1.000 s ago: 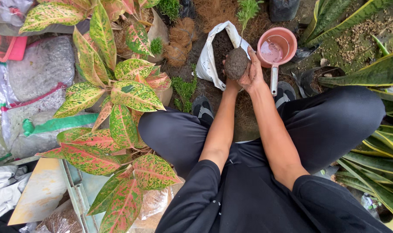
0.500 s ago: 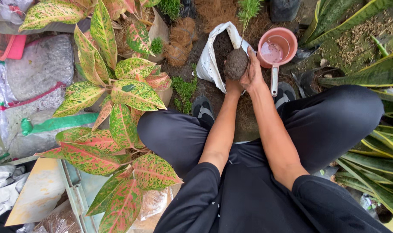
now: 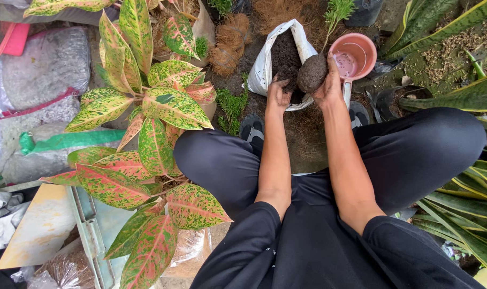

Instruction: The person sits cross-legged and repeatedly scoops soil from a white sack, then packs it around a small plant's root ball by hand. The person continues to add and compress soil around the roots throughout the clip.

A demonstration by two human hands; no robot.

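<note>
The right hand point(image 3: 329, 85) cups a soil ball point(image 3: 312, 73) over the bag's point(image 3: 265, 69) right rim, plant stem rising from it. The left hand point(image 3: 278, 95), fingers spread and empty (soil-stained), hovers just left of the ball.

The person wears a black short-sleeved top of smooth matte fabric, its sleeves ending at about the elbows (a tiny pale mark sits on the left sleeve, too small to make out). The forearms are bare, with no watch, band or glove. The left hand point(image 3: 278, 96) and the right hand point(image 3: 329, 88) are bare too, with dark soil smudged on the fingers. Loose black trousers cover both legs, and dark shoes with lighter soles show past the knees.
</note>
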